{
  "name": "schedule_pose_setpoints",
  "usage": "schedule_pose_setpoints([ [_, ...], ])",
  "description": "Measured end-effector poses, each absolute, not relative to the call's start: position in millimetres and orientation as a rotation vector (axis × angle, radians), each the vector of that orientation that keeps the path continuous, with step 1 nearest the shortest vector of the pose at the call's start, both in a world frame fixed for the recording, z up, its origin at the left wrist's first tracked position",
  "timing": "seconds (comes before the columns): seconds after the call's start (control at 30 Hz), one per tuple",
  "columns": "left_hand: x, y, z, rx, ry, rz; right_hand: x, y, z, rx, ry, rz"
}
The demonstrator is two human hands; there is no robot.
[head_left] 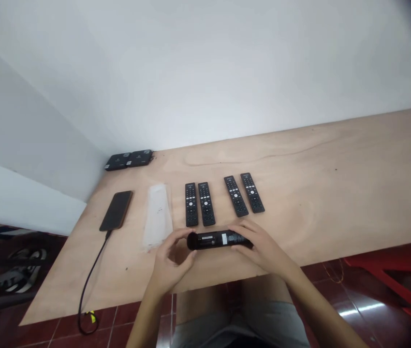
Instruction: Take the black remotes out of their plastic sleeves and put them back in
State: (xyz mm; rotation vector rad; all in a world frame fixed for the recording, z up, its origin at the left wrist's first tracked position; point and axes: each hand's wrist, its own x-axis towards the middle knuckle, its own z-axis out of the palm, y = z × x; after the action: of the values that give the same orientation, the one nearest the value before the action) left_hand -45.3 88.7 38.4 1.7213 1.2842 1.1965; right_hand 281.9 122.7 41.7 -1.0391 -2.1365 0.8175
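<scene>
A black remote control (212, 240) is held sideways above the near part of the table, its back turned up. A white label and what looks like an uncovered battery bay show on that back. My right hand (258, 244) grips its right end, fingers along the far side and thumb on the near side. My left hand (172, 256) curls around the left end, thumb and fingers closed at a dark rounded part there; whether this part is separate I cannot tell. Just beyond lie a pair of remotes (198, 204) face up and, farther right, another pair (243, 194).
Left of the remotes lie clear plastic sleeves (157, 215) and a phone (116, 210) with a black cable (89, 278) hanging over the edge. Two black boxes (129, 159) sit in the back left corner by the wall. A red chair (390, 275) stands at right.
</scene>
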Motion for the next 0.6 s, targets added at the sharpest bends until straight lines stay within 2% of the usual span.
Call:
schedule_pose_setpoints([
  [0.6, -42.5, 88.6, 40.8, 1.793, 1.281, 1.188, 281.9, 123.1, 40.7, -1.022, -2.146, 0.811],
])
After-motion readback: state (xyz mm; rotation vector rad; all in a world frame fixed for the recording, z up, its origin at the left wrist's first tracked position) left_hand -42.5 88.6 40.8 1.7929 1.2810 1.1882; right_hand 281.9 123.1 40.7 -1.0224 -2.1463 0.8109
